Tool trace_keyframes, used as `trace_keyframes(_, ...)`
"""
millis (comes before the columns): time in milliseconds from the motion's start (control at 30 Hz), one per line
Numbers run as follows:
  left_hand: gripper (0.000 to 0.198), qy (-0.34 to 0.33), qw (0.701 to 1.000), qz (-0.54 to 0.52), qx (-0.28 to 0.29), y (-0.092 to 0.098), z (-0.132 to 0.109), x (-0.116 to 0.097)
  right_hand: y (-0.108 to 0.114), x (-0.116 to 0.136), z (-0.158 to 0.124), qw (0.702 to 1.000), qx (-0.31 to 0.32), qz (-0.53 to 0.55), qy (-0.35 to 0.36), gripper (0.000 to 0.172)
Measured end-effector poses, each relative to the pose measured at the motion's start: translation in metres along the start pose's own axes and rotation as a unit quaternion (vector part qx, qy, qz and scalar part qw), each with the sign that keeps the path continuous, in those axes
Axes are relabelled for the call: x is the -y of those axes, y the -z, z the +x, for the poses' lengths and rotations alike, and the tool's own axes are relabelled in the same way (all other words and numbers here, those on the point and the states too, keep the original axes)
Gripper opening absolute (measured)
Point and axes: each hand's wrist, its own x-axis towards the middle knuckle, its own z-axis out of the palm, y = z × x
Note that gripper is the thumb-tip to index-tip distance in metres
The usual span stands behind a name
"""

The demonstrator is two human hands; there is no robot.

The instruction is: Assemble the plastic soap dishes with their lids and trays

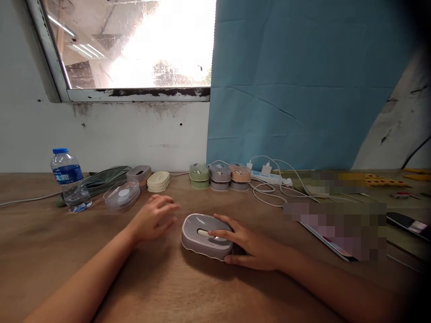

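A grey oval plastic box point(199, 242) with a glossy lid sits on the table before me. Its top has a small slot with a cream piece showing in it. My right hand point(248, 244) grips the box from the right, thumb at the near side, one finger pointing onto the cream piece and another at the far edge. To the left of the box, my left hand point(155, 220) hovers open and slightly blurred, fingers apart, touching nothing I can see. Behind it are a clear plastic lid point(116, 197) and stacked cream oval trays point(158, 181).
Small green point(199, 176), grey point(220, 176) and orange-topped point(239, 176) boxes line the wall. A grey sleeve-like part point(138, 173) and water bottle point(69, 179) stand left. A power strip point(269, 176) with cables lies behind; a phone-like device point(328, 244) lies right.
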Motion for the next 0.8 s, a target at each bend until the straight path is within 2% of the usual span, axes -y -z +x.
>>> trace_keyframes(67, 0.037, 0.101, 0.985, 0.119, -0.073, 0.006, -0.003, 0.019, 0.000, -0.002, -0.001, 1.000, -0.002, 0.003, 0.002, 0.048)
trace_keyframes(100, 0.039, 0.158, 0.967, 0.179, -0.083, 0.011, -0.006, 0.028, -0.001, -0.003, -0.001, 1.000, -0.009, 0.004, 0.008, 0.045)
trace_keyframes(167, 0.041, 0.270, 0.923, 0.270, -0.040, 0.024, -0.012, 0.043, -0.002, -0.006, -0.001, 0.999, -0.033, -0.002, 0.027, 0.040)
trace_keyframes(267, 0.040, 0.378, 0.873, 0.297, 0.087, 0.043, -0.022, 0.056, -0.003, -0.011, 0.001, 0.995, -0.066, -0.031, 0.068, 0.038)
trace_keyframes(367, 0.040, 0.399, 0.865, 0.269, 0.143, 0.053, -0.029, 0.061, -0.004, -0.014, 0.003, 0.990, -0.068, -0.053, 0.108, 0.041)
trace_keyframes(500, 0.039, 0.397, 0.871, 0.247, 0.149, 0.053, -0.032, 0.065, -0.006, -0.013, 0.006, 0.991, -0.058, -0.045, 0.111, 0.046)
trace_keyframes(600, 0.034, 0.397, 0.874, 0.239, 0.144, 0.050, -0.032, 0.071, -0.007, -0.010, 0.008, 0.992, -0.077, -0.036, 0.096, 0.041)
trace_keyframes(700, 0.023, 0.398, 0.883, 0.225, 0.102, 0.046, -0.036, 0.082, -0.009, -0.009, 0.009, 0.991, -0.089, -0.040, 0.096, 0.036)
trace_keyframes(800, 0.012, 0.388, 0.903, 0.183, 0.011, 0.045, -0.041, 0.092, -0.010, -0.009, 0.010, 0.989, -0.092, -0.045, 0.103, 0.038)
